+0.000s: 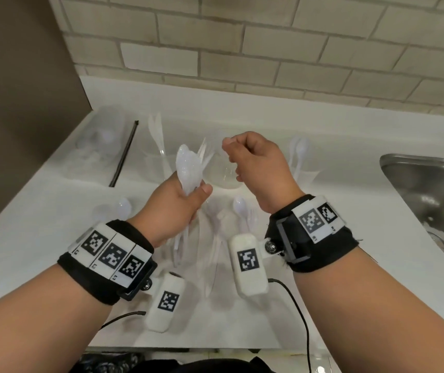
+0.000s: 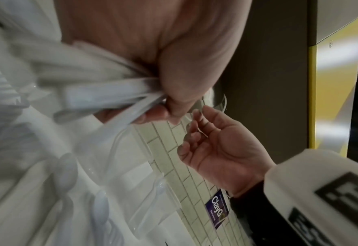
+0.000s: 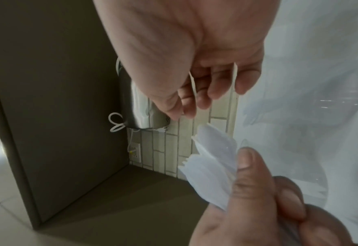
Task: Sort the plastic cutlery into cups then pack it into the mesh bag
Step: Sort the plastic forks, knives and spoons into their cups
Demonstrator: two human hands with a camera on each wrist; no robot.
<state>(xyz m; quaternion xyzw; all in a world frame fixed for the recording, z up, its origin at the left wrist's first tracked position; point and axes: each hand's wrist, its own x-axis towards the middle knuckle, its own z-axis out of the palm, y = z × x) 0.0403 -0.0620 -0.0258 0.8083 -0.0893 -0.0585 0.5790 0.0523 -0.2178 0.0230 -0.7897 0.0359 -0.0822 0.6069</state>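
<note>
My left hand (image 1: 188, 195) grips a bundle of white plastic cutlery (image 1: 190, 165), spoon bowls and fork tines pointing up; its thumb (image 3: 247, 168) presses on the bundle (image 3: 211, 168). My right hand (image 1: 235, 157) hovers just right of it, above a clear cup (image 1: 223, 176), fingers curled. Two thin white plastic strips (image 3: 234, 78) show between its fingers (image 3: 214, 89); which utensil they belong to I cannot tell. A cup with knives (image 1: 159, 149) stands to the left, a cup with spoons (image 1: 299, 160) to the right. The mesh bag (image 1: 100, 141) lies at the back left.
Loose white cutlery (image 1: 215, 227) lies on the white counter (image 1: 54, 211) under my wrists. A steel sink (image 1: 430, 200) sits at the right. A brown panel (image 1: 14, 103) closes the left side and a tiled wall (image 1: 269, 49) rises behind the cups.
</note>
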